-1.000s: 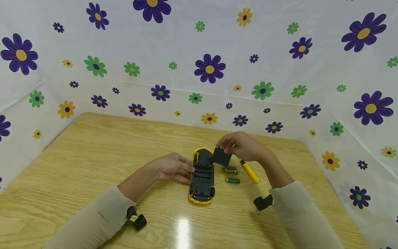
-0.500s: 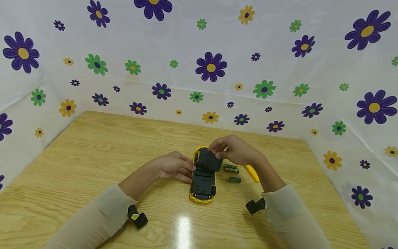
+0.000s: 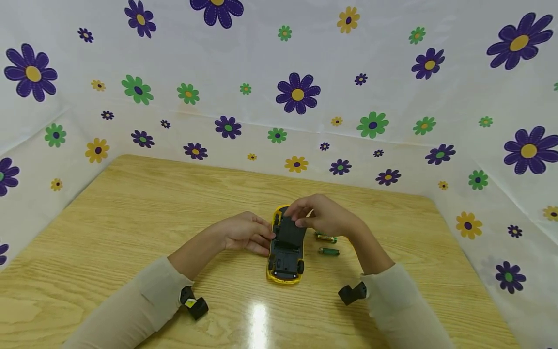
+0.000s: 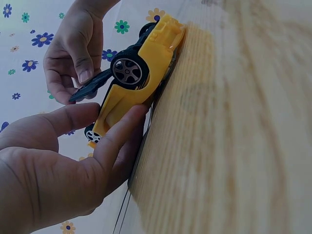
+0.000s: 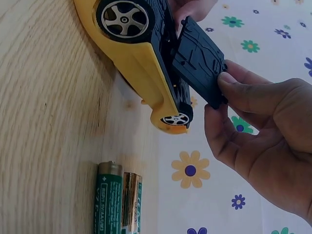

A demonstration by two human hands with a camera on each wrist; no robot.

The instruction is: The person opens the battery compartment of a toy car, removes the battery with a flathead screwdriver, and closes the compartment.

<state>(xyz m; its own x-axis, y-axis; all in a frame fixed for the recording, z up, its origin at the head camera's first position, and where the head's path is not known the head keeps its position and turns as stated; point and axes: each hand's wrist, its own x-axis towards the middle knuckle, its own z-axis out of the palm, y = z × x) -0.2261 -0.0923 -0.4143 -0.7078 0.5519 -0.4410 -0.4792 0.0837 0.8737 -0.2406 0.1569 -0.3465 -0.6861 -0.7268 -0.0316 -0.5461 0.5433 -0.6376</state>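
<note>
A yellow toy car (image 3: 285, 264) lies upside down on the table, its black underside facing up. My left hand (image 3: 246, 233) grips the car's left side; in the left wrist view, the thumb is at the underside's edge and fingers rest along the yellow body (image 4: 124, 100). My right hand (image 3: 324, 215) pinches a square black battery cover (image 3: 291, 236) between thumb and fingers. The cover is tilted over the car's battery compartment, one edge close to the underside, as the right wrist view shows its ribbed inner face (image 5: 200, 61). The compartment is mostly hidden beneath it.
Green batteries (image 3: 329, 251) lie on the wooden table (image 3: 196, 194) right of the car, partly behind my right hand in the head view. A flower-printed white sheet (image 3: 244, 58) walls off the back and sides. Each wrist wears a small black camera (image 3: 193, 306).
My right hand has carried the cover leftward from beside the car to over the battery compartment. The yellow-handled tool has become hidden behind the right arm. My left hand keeps its hold.
</note>
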